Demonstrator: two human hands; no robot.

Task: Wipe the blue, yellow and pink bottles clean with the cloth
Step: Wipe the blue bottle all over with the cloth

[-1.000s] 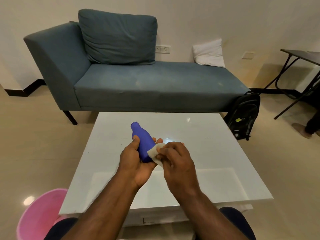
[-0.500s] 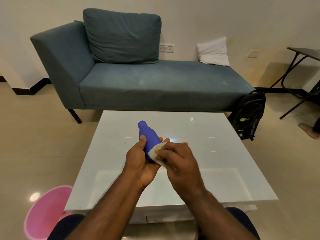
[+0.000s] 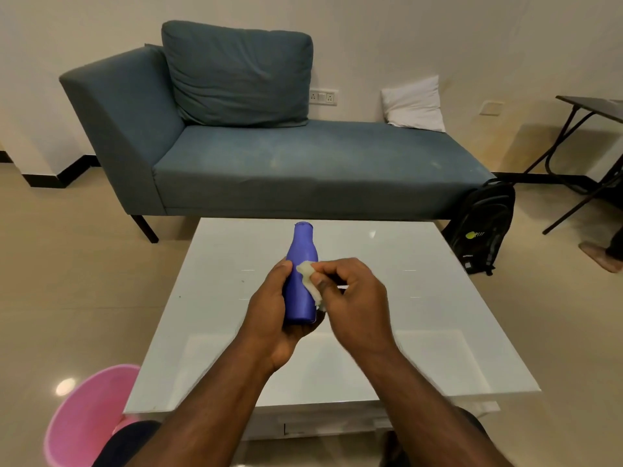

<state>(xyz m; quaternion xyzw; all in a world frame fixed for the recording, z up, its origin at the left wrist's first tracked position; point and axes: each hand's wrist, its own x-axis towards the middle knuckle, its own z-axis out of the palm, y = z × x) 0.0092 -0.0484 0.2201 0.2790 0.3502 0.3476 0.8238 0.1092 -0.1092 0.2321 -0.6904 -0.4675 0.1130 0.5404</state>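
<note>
The left hand (image 3: pixel 274 318) is curled around the lower half of the blue bottle (image 3: pixel 301 274), holding it upright above the white table (image 3: pixel 421 332). The right hand (image 3: pixel 354 298), at the bottle's 3 o'clock, pinches a pale cloth (image 3: pixel 308 276) against its side. A pink bin (image 3: pixel 84 419) stands at 7 o'clock on the floor, a teal sofa (image 3: pixel 269 156) at 12, and a black backpack (image 3: pixel 482 227) at 2.

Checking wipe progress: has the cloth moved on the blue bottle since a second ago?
Yes. The cloth has climbed the blue bottle from near its base to mid-body, pinched in the right hand.
</note>
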